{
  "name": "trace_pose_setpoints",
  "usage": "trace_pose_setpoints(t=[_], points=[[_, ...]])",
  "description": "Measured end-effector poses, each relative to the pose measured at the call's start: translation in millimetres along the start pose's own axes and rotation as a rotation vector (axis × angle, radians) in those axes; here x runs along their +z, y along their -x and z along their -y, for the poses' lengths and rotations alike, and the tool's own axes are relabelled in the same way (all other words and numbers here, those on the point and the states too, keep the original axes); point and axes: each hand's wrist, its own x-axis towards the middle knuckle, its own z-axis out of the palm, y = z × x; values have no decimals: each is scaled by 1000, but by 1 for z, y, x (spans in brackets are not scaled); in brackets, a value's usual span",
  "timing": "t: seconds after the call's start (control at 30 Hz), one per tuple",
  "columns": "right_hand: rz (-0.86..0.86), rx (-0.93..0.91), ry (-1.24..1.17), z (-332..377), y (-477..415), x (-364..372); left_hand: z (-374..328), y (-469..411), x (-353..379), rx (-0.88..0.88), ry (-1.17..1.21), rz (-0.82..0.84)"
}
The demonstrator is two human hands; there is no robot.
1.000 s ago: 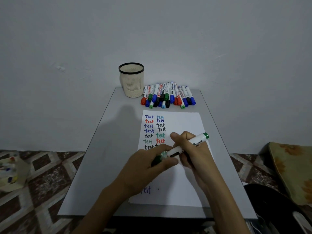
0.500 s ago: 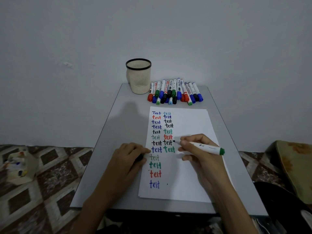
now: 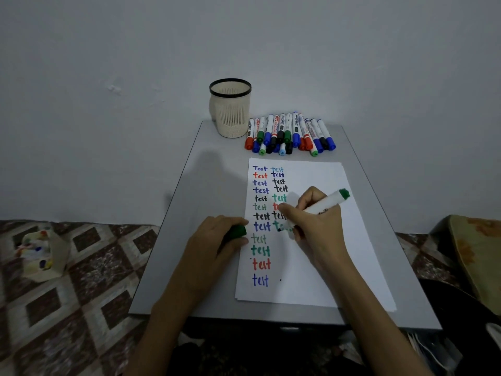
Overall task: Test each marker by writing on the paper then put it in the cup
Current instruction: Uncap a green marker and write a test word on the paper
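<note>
Right hand [image 3: 317, 223] grips green marker [image 3: 325, 206], tip at paper [image 3: 320, 267] in column 2. Left hand [image 3: 217, 240] clenches its green cap [image 3: 237, 231]. Many "test" words written; cup [image 3: 230, 109] looks empty, marker pile [image 3: 290, 134] uncupped beside it.

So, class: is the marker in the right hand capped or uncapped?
Uncapped. The left hand holds the green cap; the marker in the right hand writes on the paper.

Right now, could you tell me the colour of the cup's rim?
Black, on the beige ribbed cup, in the head view.
</note>
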Motion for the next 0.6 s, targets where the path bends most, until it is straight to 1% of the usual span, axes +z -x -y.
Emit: trace_pose_setpoints(t=[0.07, 0.17, 0.27, 0.37, 0.5, 0.6], points=[[-3, 2, 11, -3, 1, 1, 0, 1, 0, -37, 20, -18], [-4, 4, 19, -7, 1, -1, -1, 1, -1, -44, 48, -13], [39, -12, -35, -7, 1, -5, -2, 1, -4, -58, 133, -16], [62, -3, -29, -4, 2, -4, -4, 0, -5, -67, 207, -22], [-16, 1, -40, -8, 0, -6, -5, 1, -5, -87, 246, -26], [-31, -26, -15, -9, 0, -6, -4, 1, -5, -84, 255, -30]])
